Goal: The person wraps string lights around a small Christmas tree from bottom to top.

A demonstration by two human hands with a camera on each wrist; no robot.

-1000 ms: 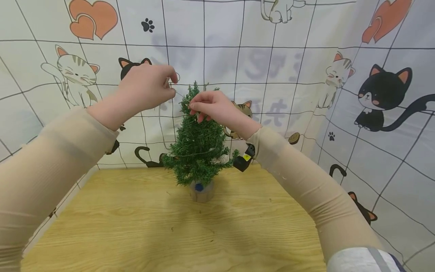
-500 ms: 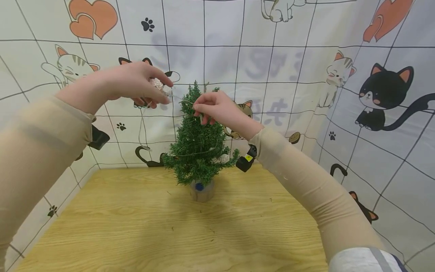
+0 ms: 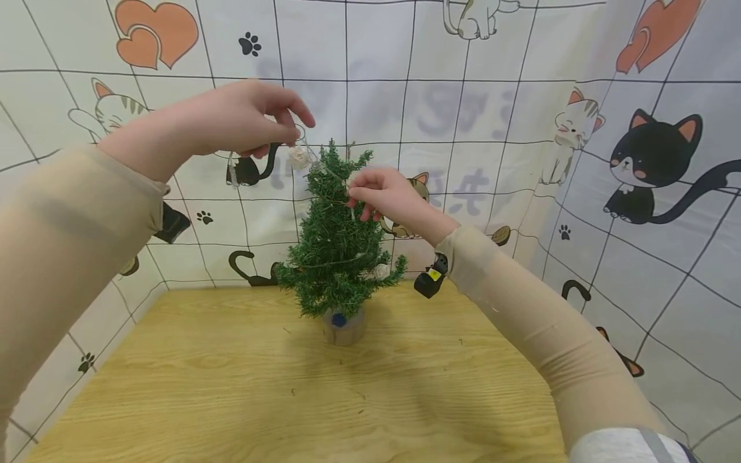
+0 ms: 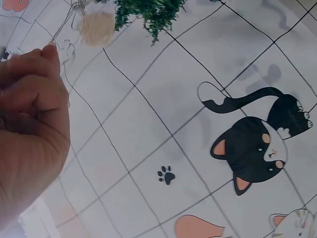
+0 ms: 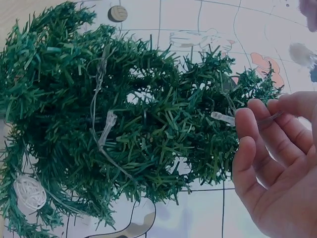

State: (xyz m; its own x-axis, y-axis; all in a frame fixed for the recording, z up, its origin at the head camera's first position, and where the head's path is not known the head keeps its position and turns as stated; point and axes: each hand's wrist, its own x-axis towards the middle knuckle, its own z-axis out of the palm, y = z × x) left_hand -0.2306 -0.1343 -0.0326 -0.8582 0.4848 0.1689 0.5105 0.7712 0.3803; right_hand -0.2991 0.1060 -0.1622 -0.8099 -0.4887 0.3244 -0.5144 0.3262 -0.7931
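Observation:
A small green artificial Christmas tree [image 3: 336, 238] stands upright in a round pot [image 3: 345, 331]. A thin string of lights winds across its branches, with a clear bulb [image 5: 108, 126] and a white wicker ball [image 5: 29, 192] showing on it. Left of the treetop, my left hand [image 3: 246, 119] pinches the string with curled fingers; another wicker ball [image 3: 299, 157] hangs just below the fingertips. My right hand [image 3: 388, 193] is at the upper right of the tree, pinching the string between thumb and forefinger. Beside those fingers, a clear bulb [image 5: 223, 118] points toward the branches.
The tree stands near the back of a wood-grain table [image 3: 243, 373]. Small dark bits are scattered on the tabletop. A white cloth backdrop [image 3: 463, 51] printed with cats and grid lines hangs close behind and along both sides.
My left hand first drew back leftward from the treetop, then rose and came slightly nearer it, the ball now hanging below. My right hand has shifted a little right and down, still pinching the string.

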